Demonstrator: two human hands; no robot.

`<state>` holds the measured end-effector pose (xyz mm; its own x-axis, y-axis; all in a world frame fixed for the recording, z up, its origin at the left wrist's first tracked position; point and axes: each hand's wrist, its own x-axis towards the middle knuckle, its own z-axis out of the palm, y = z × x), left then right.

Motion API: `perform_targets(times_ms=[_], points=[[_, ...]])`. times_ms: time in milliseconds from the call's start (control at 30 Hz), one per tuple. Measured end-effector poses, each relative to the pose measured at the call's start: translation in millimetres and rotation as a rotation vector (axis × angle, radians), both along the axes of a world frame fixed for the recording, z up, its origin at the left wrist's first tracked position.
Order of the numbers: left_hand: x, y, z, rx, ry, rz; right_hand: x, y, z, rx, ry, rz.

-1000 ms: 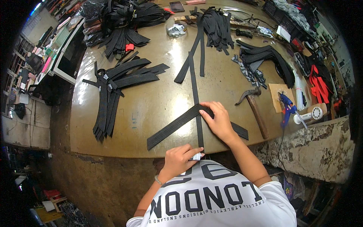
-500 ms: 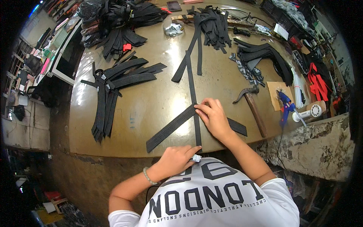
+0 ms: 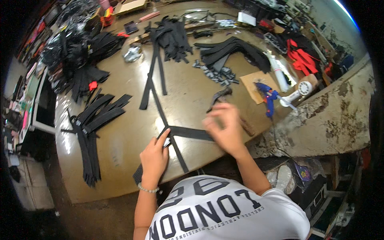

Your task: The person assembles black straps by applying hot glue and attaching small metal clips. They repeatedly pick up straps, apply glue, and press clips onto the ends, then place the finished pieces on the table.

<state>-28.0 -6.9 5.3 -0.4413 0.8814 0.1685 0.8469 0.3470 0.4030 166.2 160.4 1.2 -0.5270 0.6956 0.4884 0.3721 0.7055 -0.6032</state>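
My left hand [image 3: 154,158] presses its index fingertip where a wide black webbing strap [image 3: 190,133] meets a narrow black strip [image 3: 158,102]. A small whitish-grey tag [image 3: 166,142] shows between its fingers. The wide strap bends there: one leg runs right toward my right hand, the other goes down-left under my left hand and wrist. My right hand [image 3: 227,130] is raised just beyond the strap's right end, over the hammer [image 3: 221,95]. Motion smears its fingers, so whether it holds anything is unclear.
Piles of black straps lie at left [image 3: 90,136], at the back [image 3: 170,40] and at back right [image 3: 236,52]. Grey tags [image 3: 216,73] are heaped near the hammer. A blue glue gun [image 3: 267,96] rests on cardboard [image 3: 249,84] at right, beside a white spool [image 3: 305,89].
My left hand has moved up from the table's front edge to the strap crossing. My right hand has left that crossing and moved right. The whole view has turned and shifted.
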Motion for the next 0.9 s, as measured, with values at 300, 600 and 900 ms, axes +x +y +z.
perform_targets(times_ms=[300, 600, 900], points=[[-2.0, 1.1, 3.6, 0.001, 0.01, -0.017, 113.9, 117.5, 1.8, -0.41, -0.053, -0.628], [-9.6, -4.2, -15.0, 0.117, -0.199, 0.09, 1.9, 66.9, 80.2, -0.184, -0.034, 0.291], [-9.8, -3.3, -13.0, 0.159, -0.142, 0.064, -60.7, 39.2, 58.4, -0.345, -0.377, 0.491]])
